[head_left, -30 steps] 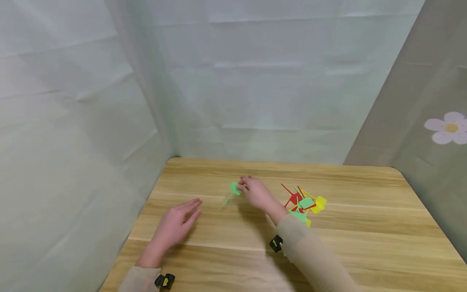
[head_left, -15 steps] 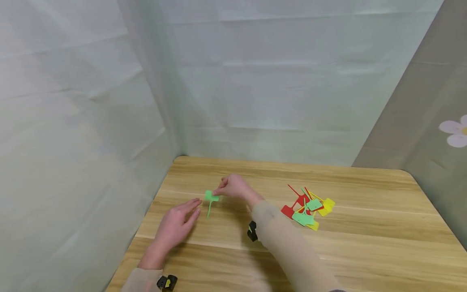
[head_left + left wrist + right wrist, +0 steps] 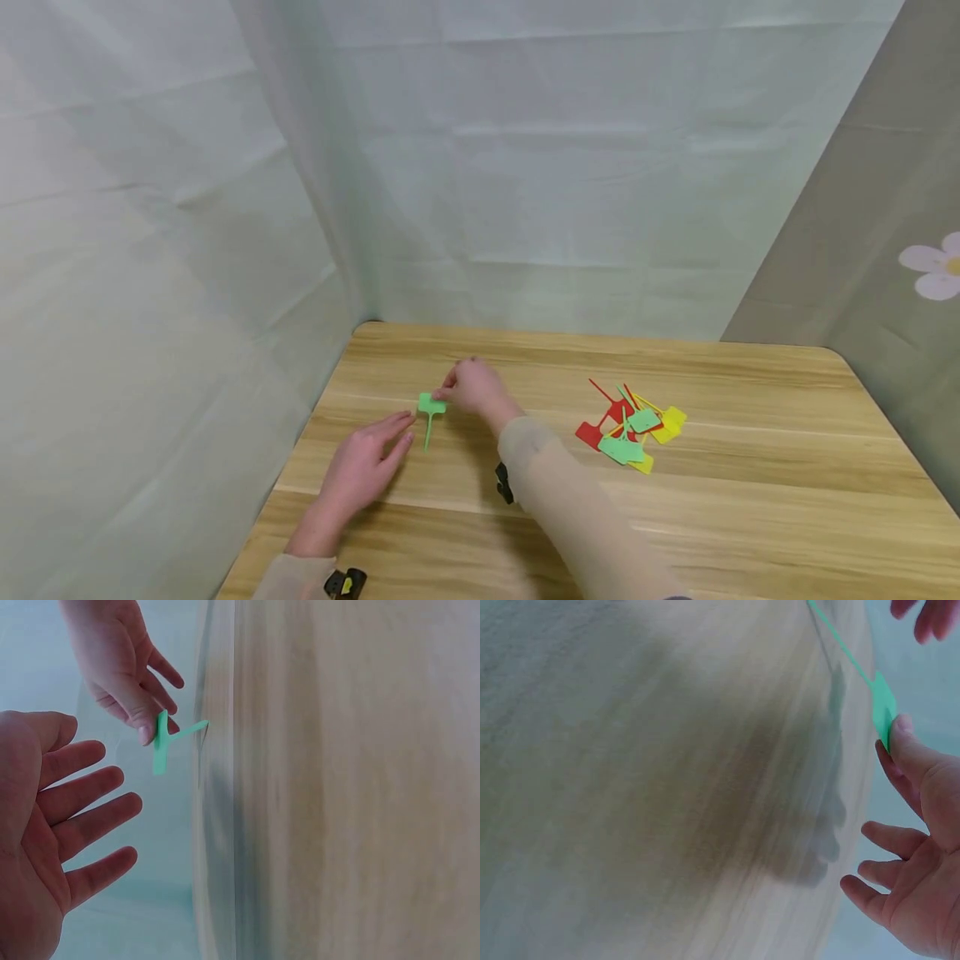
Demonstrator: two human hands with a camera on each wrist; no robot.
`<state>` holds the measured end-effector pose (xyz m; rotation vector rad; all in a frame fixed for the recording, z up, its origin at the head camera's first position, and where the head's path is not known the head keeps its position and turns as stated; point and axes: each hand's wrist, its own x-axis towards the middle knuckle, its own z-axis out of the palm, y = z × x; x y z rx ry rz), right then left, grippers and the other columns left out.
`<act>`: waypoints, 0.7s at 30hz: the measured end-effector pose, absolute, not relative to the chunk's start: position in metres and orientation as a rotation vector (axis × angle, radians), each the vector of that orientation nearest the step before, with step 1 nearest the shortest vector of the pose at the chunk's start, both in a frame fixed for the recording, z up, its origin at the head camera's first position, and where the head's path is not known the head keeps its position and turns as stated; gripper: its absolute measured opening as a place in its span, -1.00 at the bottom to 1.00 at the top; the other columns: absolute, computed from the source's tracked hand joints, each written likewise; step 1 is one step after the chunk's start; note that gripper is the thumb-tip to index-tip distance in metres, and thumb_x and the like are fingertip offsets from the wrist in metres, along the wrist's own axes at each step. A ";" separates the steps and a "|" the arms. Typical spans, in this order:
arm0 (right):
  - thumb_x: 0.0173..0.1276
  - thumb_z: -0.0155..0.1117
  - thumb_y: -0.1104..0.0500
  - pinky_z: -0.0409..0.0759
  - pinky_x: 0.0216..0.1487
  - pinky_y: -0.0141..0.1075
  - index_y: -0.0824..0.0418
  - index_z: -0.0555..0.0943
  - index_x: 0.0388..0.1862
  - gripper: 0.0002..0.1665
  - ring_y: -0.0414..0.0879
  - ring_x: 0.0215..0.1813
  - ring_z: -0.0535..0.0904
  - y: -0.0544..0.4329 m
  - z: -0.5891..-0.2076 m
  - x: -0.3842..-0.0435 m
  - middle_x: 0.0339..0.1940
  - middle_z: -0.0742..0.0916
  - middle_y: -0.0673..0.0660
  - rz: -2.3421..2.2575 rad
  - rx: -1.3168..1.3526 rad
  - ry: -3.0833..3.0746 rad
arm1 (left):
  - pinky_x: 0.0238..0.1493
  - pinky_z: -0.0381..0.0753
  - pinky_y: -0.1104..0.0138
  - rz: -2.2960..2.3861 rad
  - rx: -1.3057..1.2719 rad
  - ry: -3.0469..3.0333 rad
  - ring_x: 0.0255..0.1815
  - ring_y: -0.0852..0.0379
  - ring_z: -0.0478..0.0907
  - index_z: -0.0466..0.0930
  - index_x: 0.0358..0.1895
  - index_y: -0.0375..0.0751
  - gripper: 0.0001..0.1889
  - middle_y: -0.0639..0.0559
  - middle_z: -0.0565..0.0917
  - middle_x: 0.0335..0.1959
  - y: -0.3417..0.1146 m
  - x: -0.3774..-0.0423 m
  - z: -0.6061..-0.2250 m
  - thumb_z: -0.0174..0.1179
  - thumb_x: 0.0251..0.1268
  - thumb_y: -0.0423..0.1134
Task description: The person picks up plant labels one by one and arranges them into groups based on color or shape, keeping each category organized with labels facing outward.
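Observation:
Between the thumb and index finger of my right hand point(image 3: 477, 387) is a green T-shaped plastic tag point(image 3: 431, 405), pinched by one corner of its flat head. Its thin stem points toward the near side of the table, and in the left wrist view the stem's tip is at the tabletop while the head point(image 3: 160, 742) is raised. My left hand point(image 3: 363, 462) is just left of the tag, fingers extended and spread, holding nothing. In the right wrist view the tag's head point(image 3: 883, 709) shows edge-tilted, with left fingertips at the top corner.
A loose pile of similar tags lies right of centre on the wooden table point(image 3: 750, 500): red tags point(image 3: 590, 435), green tags point(image 3: 621, 450) and yellow tags point(image 3: 673, 419), overlapping. Pale cloth walls point(image 3: 562, 167) stand behind and beside the table.
My right hand has carried the green tag left, away from the pile, to beside the left hand. The tag's stem has swung to point nearly straight toward me. The left hand has hardly moved.

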<state>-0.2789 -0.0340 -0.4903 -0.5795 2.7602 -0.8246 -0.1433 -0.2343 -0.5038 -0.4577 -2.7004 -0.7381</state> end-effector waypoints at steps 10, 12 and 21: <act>0.49 0.43 -0.18 0.32 0.61 0.13 0.00 0.87 -0.20 -0.69 0.27 0.67 0.26 -0.040 -0.503 -0.272 0.31 0.76 0.13 -0.755 -0.554 2.835 | 0.29 0.64 -0.16 -0.727 -0.447 -2.735 0.26 -0.22 0.70 0.74 0.28 -0.23 -0.64 -0.17 0.72 0.28 -0.240 -0.139 -0.507 0.32 0.56 -0.18; 0.48 0.44 -0.18 0.32 0.61 0.12 0.01 0.87 -0.20 -0.69 0.25 0.66 0.30 -0.041 -0.505 -0.272 0.19 0.81 0.07 -0.740 -0.550 2.853 | 0.27 0.65 -0.15 -0.719 -0.444 -2.740 0.26 -0.20 0.70 0.75 0.27 -0.23 -0.65 -0.16 0.72 0.28 -0.241 -0.139 -0.506 0.32 0.56 -0.18; 0.45 0.46 -0.21 0.43 0.53 0.16 -0.02 0.88 -0.22 -0.68 0.29 0.63 0.33 -0.042 -0.507 -0.270 0.28 0.77 0.11 -0.714 -0.493 2.904 | 0.27 0.66 -0.14 -0.719 -0.446 -2.751 0.26 -0.19 0.70 0.74 0.28 -0.24 -0.65 -0.13 0.73 0.28 -0.242 -0.139 -0.504 0.32 0.56 -0.19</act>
